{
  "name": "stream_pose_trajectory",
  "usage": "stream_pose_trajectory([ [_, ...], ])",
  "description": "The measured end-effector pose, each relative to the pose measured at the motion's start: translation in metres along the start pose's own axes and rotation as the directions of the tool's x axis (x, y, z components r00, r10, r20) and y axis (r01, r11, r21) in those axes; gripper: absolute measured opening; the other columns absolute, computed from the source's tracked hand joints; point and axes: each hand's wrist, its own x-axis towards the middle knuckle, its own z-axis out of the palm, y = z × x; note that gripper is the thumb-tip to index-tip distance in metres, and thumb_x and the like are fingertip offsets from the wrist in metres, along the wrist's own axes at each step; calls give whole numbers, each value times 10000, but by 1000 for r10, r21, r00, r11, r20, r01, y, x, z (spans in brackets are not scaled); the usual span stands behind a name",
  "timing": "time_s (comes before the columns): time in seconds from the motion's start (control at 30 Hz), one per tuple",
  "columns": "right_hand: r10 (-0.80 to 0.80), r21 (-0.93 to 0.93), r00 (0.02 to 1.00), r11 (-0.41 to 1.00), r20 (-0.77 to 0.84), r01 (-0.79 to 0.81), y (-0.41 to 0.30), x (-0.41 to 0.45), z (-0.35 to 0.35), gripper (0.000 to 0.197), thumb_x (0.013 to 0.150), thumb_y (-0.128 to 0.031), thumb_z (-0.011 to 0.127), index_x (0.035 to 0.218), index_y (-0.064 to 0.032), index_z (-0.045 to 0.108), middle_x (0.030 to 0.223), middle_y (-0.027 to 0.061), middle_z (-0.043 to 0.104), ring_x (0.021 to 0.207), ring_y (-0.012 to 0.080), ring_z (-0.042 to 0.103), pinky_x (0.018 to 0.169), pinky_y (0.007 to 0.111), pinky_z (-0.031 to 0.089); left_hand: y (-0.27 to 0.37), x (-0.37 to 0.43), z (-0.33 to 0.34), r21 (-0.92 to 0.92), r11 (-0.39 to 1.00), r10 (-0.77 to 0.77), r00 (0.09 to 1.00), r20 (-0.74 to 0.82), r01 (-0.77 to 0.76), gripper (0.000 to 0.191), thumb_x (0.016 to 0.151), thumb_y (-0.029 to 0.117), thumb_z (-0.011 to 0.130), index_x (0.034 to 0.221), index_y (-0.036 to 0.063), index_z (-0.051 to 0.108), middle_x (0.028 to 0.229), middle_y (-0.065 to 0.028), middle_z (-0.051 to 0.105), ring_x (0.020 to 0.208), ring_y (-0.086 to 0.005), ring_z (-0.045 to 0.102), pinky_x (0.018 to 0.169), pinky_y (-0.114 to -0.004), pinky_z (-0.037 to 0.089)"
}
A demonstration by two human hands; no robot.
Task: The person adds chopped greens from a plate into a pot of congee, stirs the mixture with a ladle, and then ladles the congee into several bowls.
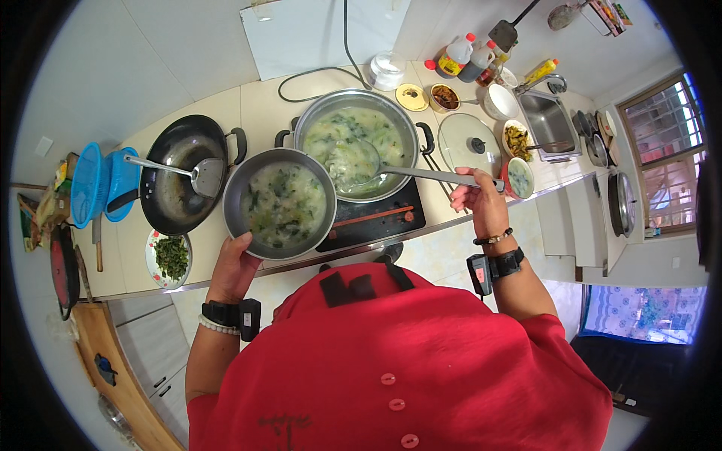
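My left hand (238, 265) grips the near rim of a grey metal bowl (232, 197), which holds soup with chopped greens. Between the fingers of my right hand (476, 194) is the handle of a metal ladle (423, 173). The ladle's head dips into the pale green soup (350, 129) in a large two-handled steel pot (414, 121). That pot stands on a black induction cooktop (378, 222). The bowl is tilted slightly, close against the pot's left front side, and covers part of its rim.
A black wok (163, 191) with a metal spatula (163, 165) lies left, near blue plastic baskets (90, 186), a cleaver (97, 231) and a plate of chopped greens (152, 262). Rightward are a glass lid (459, 135), chopsticks (437, 169), a soup bowl (506, 186) and a sink (544, 124).
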Motion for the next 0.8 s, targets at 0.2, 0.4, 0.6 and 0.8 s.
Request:
stream_pose_trajectory([
  [0.2, -131, -13, 991, 991, 6, 131, -42, -7, 2, 434, 987, -332, 416, 1127, 36, 597, 727, 107, 649, 576, 173, 608, 575, 267, 482, -1, 8, 11, -12, 1000, 5, 999, 52, -5, 478, 934, 229, 547, 1318, -47, 474, 1312, -142, 566, 1194, -241, 559, 1045, -403, 429],
  [0.4, -198, -30, 980, 980, 29, 199, -82, -22, 10, 457, 975, -351, 433, 1145, 43, 589, 719, 95, 651, 579, 159, 605, 579, 269, 480, -4, 27, 21, -4, 1000, -24, 995, 96, 24, 467, 949, 225, 526, 1309, -66, 471, 1298, -155, 572, 1169, -239, 574, 1031, -412, 438],
  [0.6, -224, -79, 972, 970, 72, 230, -96, -37, 20, 470, 991, -355, 415, 1135, 60, 583, 712, 98, 642, 567, 162, 597, 579, 271, 483, -8, 44, 33, 6, 999, -47, 989, 143, 47, 490, 956, 243, 534, 1327, -65, 450, 1312, -157, 557, 1183, -239, 562, 1033, -411, 436],
  [0.8, -325, -184, 927, 915, 187, 358, -94, -56, 28, 461, 1009, -338, 401, 1125, 70, 582, 736, 132, 641, 607, 181, 621, 592, 285, 503, -6, 47, 48, -18, 998, -50, 987, 155, 53, 408, 953, 197, 537, 1283, -37, 481, 1245, -113, 588, 1111, -190, 590, 980, -364, 480],
])
